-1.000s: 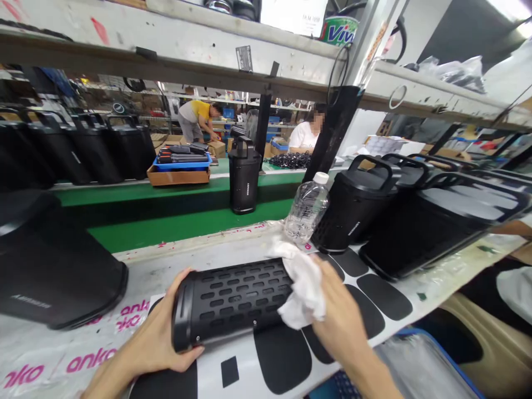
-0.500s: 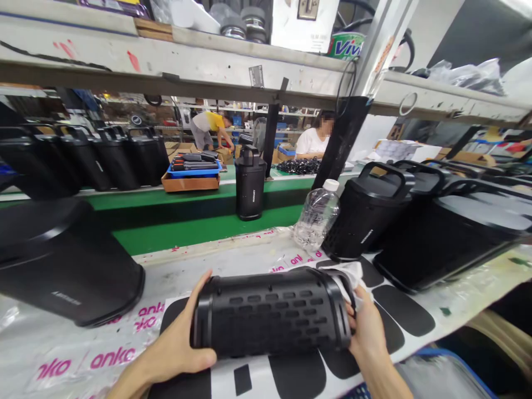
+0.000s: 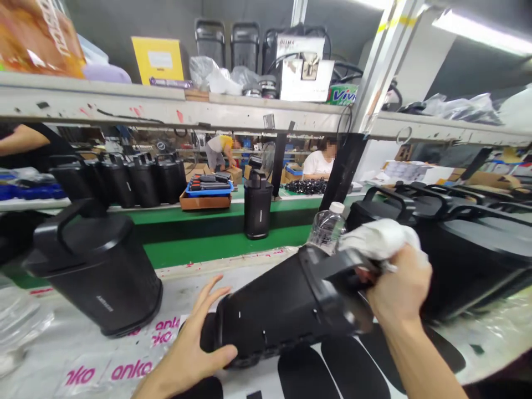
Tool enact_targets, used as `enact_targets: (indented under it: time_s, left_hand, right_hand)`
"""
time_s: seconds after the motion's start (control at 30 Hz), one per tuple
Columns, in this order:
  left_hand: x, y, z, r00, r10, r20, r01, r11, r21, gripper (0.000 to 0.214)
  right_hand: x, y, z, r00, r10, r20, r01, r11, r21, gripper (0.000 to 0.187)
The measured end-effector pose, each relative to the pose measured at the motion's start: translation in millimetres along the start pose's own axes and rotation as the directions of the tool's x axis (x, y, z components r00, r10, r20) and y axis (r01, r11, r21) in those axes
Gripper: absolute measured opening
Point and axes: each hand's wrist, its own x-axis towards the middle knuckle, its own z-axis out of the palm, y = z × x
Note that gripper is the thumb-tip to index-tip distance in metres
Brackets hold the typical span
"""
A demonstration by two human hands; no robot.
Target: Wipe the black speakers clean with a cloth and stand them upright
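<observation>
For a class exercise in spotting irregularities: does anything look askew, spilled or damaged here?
I see nothing spilled or damaged. Only the black device stands out: unlike the upright unit at left, it slants, probably deliberately, since the right hand appears to grip its handle.

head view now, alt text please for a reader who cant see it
A person's bare right hand grips a crumpled white cloth by the handle end of a black cylindrical unit turned on its side, the bare left hand spread at its base. A clear plastic bottle with a white cap and similar black handled units stand nearby.
</observation>
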Motion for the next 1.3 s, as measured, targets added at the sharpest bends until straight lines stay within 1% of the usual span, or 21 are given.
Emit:
enact_targets:
  time_s: [0.07,0.1,0.17,0.27,0.3,0.37,0.43,0.5,0.53,0.57,0.63,0.67,0.7,0.77,0.83,0.9,0.97,1.03,1.1,1.2,1.3]
  left_hand:
    - [13,27,-7.6,0.997,0.034,-0.075,-0.034,0.999,0.002,0.087]
    - [20,43,-8.9,0.995,0.053,-0.089,-0.054,0.998,-0.013,0.103]
    - [35,72,-7.2,0.993,0.075,-0.087,-0.084,0.991,-0.103,0.13]
    - [52,95,-1.4,0.977,0.099,-0.192,-0.129,0.979,-0.155,0.11]
    - [55,96,-0.5,0.97,0.09,-0.228,-0.129,0.978,-0.161,0.103]
    - [56,92,-1.0,0.964,0.056,-0.258,-0.109,0.975,-0.196,0.1]
    - [55,86,-3.5,0.97,0.022,-0.242,-0.083,0.966,-0.244,0.101]
    - [54,83,-5.1,0.973,0.02,-0.229,-0.079,0.964,-0.253,0.102]
    - [54,84,-4.7,0.973,0.029,-0.229,-0.086,0.966,-0.243,0.1]
    - [54,86,-3.5,0.972,0.043,-0.23,-0.095,0.97,-0.223,0.099]
    - [54,93,1.4,0.967,0.065,-0.247,-0.105,0.982,-0.154,0.096]
    - [53,96,4.6,0.963,0.068,-0.262,-0.1,0.989,-0.112,0.095]
    - [53,100,8.0,0.958,0.068,-0.278,-0.092,0.993,-0.072,0.095]
    - [51,104,13.8,0.947,0.075,-0.311,-0.083,0.996,-0.012,0.096]
    - [48,106,17.0,0.937,0.103,-0.333,-0.099,0.995,0.031,0.095]
    - [46,105,17.2,0.929,0.122,-0.349,-0.108,0.992,0.059,0.093]
    - [45,103,15.5,0.926,0.103,-0.362,-0.09,0.994,0.055,0.092]
    - [44,102,14.1,0.915,0.043,-0.402,-0.041,0.999,0.012,0.092]
    - [42,103,15.1,0.891,-0.039,-0.452,0.019,0.999,-0.048,0.093]
    - [35,111,22.6,0.86,-0.116,-0.497,0.091,0.993,-0.074,0.094]
    - [25,120,31.6,0.881,-0.042,-0.471,0.064,0.997,0.031,0.093]
  right_hand:
    - [5,-31,23,0.995,0.094,0.02,-0.095,0.949,0.301,0.019]
    - [5,-45,34,0.988,0.139,0.065,-0.153,0.898,0.413,0.018]
    - [5,-66,50,0.962,0.171,0.214,-0.262,0.808,0.528,0.018]
    - [10,-77,59,0.903,0.104,0.417,-0.355,0.726,0.589,0.017]
    - [14,-76,58,0.905,0.095,0.415,-0.354,0.709,0.61,0.017]
    - [21,-69,51,0.948,0.137,0.288,-0.296,0.712,0.637,0.019]
    - [21,-62,44,0.974,0.173,0.143,-0.224,0.787,0.574,0.026]
    - [12,-60,39,0.983,0.07,0.172,-0.14,0.888,0.437,0.036]
    - [4,-62,38,0.968,-0.043,0.248,-0.055,0.925,0.376,0.039]
    - [-3,-66,39,0.925,-0.185,0.332,0.068,0.94,0.335,0.04]
    - [-15,-79,42,0.78,-0.458,0.425,0.353,0.884,0.305,0.035]
    - [-18,-87,45,0.714,-0.542,0.442,0.458,0.84,0.291,0.032]
    - [-18,-94,47,0.675,-0.572,0.467,0.507,0.819,0.27,0.032]
    - [-12,-104,52,0.656,-0.496,0.568,0.446,0.863,0.239,0.041]
    - [0,-105,54,0.635,-0.338,0.695,0.26,0.94,0.22,0.048]
    - [15,-96,52,0.603,-0.241,0.76,0.108,0.969,0.222,0.046]
    - [29,-78,47,0.635,-0.243,0.734,0.14,0.97,0.2,0.039]
    - [42,-57,39,0.716,-0.292,0.634,0.328,0.942,0.063,0.034]
    - [50,-40,31,0.804,-0.295,0.517,0.401,0.91,-0.103,0.034]
    - [44,-35,26,0.884,-0.183,0.431,0.244,0.965,-0.091,0.04]
    - [20,-46,30,0.84,-0.088,0.535,0.063,0.996,0.066,0.046]
